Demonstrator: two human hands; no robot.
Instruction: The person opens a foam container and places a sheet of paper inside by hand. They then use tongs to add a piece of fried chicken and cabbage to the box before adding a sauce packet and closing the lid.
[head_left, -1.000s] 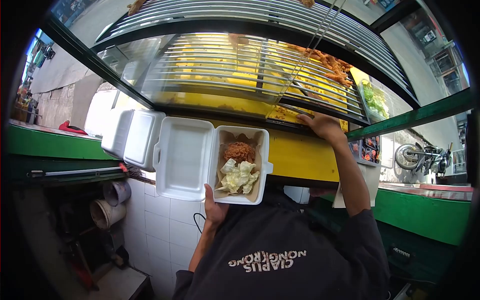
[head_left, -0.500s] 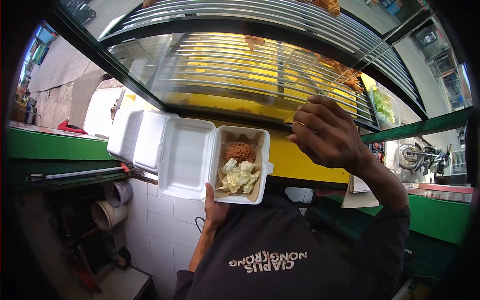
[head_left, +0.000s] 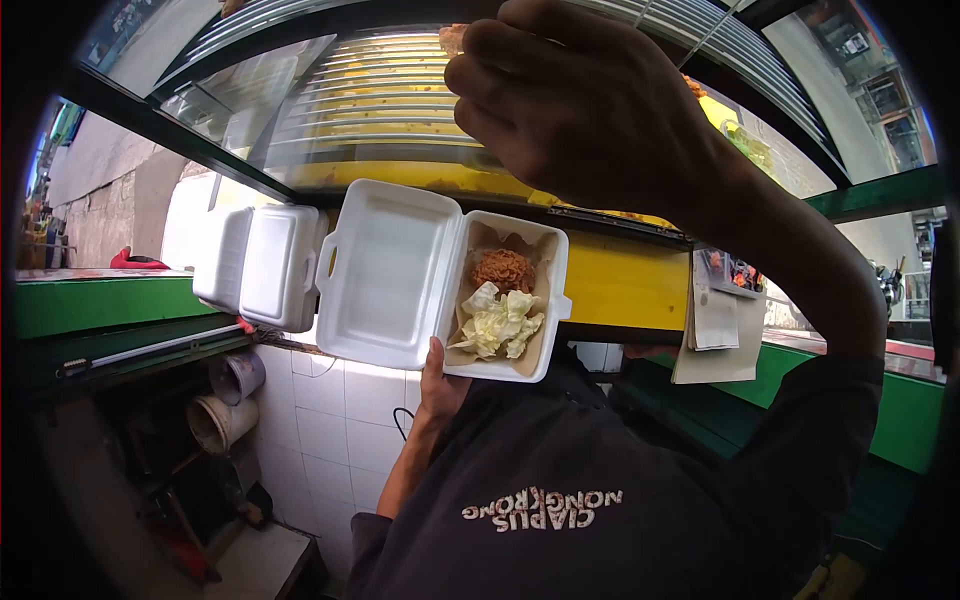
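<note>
My left hand (head_left: 441, 388) grips the near edge of an open white foam takeaway box (head_left: 556, 330), thumb at the hinge side and the other fingers hidden beneath. Its lid (head_left: 390, 275) is folded back to the left. Inside, on brown paper, lie a piece of fried chicken (head_left: 503, 270) and pale shredded cabbage or lettuce (head_left: 497, 322). My right hand (head_left: 590, 110) is raised before the glass display case, its fingers curled. Thin metal rods (head_left: 712, 35) show beyond it, but what the fingers hold is hidden. Another chicken piece (head_left: 452, 40) lies on the rack by the fingertips.
Closed foam boxes (head_left: 278, 268) stand left of the open one. The wire rack (head_left: 365, 100) of the case is ahead, above the yellow counter (head_left: 625, 285). Brown paper sheets (head_left: 718, 350) hang at the right. Buckets (head_left: 220, 420) sit low on the left.
My right hand has risen up and to the left, closer to the camera, across the case. The open box, still in my left hand, sits slightly higher and farther right in view.
</note>
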